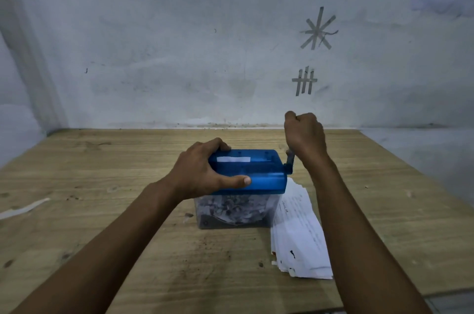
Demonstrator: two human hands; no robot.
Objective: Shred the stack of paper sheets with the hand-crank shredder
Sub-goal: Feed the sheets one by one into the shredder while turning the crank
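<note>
right hand (305, 134) fists the crank handle (290, 159) to turn it, while left hand (202, 170) clamps the blue shredder (259, 172) top so it stays put on the bench (102, 172).

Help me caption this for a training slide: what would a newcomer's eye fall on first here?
The blue shredder in the middle of the table draws the eye first, its clear bin full of shreds. The left hand grips its top; the right hand is fisted round the crank on its right side. A stack of white paper sheets lies just right of it, and grey tape marks stand out on the wall.
</note>
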